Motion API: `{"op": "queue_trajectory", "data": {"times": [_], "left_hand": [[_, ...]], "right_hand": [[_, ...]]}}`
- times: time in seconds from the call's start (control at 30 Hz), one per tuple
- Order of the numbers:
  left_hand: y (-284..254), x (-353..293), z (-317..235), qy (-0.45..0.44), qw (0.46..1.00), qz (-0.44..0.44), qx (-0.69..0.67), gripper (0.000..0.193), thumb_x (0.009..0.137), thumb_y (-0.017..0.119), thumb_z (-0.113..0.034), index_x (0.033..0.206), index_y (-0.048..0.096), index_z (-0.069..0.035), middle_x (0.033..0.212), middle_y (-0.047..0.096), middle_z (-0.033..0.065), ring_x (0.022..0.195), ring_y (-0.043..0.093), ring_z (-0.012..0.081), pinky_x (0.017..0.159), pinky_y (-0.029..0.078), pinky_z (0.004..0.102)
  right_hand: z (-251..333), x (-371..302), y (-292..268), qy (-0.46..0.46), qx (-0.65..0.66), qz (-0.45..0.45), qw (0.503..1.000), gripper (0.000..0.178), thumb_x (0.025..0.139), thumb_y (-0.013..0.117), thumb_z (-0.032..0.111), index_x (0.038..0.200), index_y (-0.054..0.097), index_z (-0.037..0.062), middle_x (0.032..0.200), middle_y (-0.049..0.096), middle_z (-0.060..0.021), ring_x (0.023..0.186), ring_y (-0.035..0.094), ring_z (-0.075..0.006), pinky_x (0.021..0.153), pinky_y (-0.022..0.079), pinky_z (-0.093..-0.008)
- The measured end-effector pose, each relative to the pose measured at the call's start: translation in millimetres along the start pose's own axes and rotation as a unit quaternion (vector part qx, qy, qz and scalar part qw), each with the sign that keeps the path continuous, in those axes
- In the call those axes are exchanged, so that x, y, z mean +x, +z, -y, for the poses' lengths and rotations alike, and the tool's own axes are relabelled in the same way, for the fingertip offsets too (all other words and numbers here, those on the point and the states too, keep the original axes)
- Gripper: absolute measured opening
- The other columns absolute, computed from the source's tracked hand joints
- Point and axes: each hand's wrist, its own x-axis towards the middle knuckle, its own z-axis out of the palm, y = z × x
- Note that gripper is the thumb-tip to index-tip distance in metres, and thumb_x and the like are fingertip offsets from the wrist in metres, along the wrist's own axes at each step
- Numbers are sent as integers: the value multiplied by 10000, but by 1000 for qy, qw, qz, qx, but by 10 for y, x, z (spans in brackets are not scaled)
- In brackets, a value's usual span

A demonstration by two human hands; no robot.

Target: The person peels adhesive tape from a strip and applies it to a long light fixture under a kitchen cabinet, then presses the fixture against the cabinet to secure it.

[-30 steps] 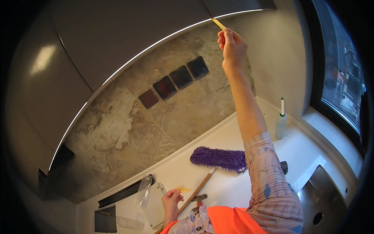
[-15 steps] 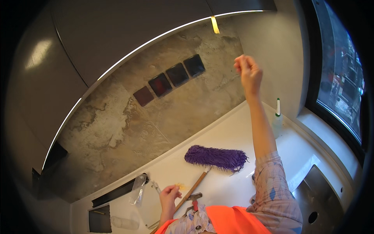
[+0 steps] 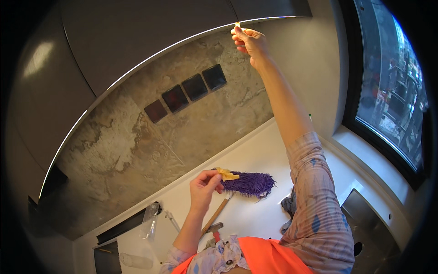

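My right hand (image 3: 248, 42) is raised high to the lower edge of the dark wall cabinet (image 3: 137, 41), its fingertips pinched on a small yellow strip (image 3: 237, 25) at the lit edge. My left hand (image 3: 204, 186) is held above the white countertop (image 3: 255, 219), gripping a crumpled piece of yellow tape (image 3: 226, 174). Below it lies a purple fluffy duster (image 3: 248, 183) with a wooden handle (image 3: 215, 217).
Three dark square panels (image 3: 187, 91) sit in the stone backsplash. A clear plastic bag (image 3: 149, 220) and a dark tray (image 3: 106, 256) lie at the counter's left end. A grey cloth (image 3: 288, 205) lies by my right arm. A steel sink (image 3: 374, 228) and a window (image 3: 392, 86) are at the right.
My right hand dropped from the cabinet edge, then rose back to the yellow strip. My left hand lifted off the counter with the crumpled yellow tape.
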Motion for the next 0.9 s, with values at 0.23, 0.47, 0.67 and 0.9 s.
{"op": "queue_trajectory", "data": {"times": [0.23, 0.47, 0.67, 0.9], "left_hand": [[-488, -55, -307, 70, 993, -75, 51, 109, 892, 651, -69, 950, 658, 23, 761, 659, 77, 616, 621, 128, 534, 506, 265], [-638, -310, -112, 40, 994, -97, 27, 102, 885, 660, -62, 937, 658, 25, 747, 645, 77, 608, 610, 137, 533, 509, 268], [-784, -375, 18, 4, 994, -101, 35, 107, 886, 663, -64, 950, 659, 22, 762, 648, 75, 634, 614, 130, 543, 514, 261], [-163, 124, -39, -12, 1000, 6, -8, 138, 889, 680, -99, 972, 663, 10, 787, 647, 56, 641, 613, 106, 525, 496, 234]], "right_hand": [[90, -87, -45, 5, 53, -23, 998, 156, 902, 653, 155, 840, 711, 23, 750, 648, -26, 555, 451, -53, 524, 368, -204], [128, -137, -6, 24, 73, -46, 996, 158, 894, 672, 166, 831, 701, 24, 725, 627, -17, 571, 469, -56, 523, 358, -192], [-90, -574, -797, 20, -83, -48, 995, 221, 928, 645, 243, 898, 708, 33, 715, 602, 14, 585, 461, -39, 538, 353, -196], [-181, -853, -779, 25, -110, 19, 993, 240, 953, 606, 239, 1112, 707, 89, 784, 603, 41, 627, 486, -40, 623, 411, -180]]}}
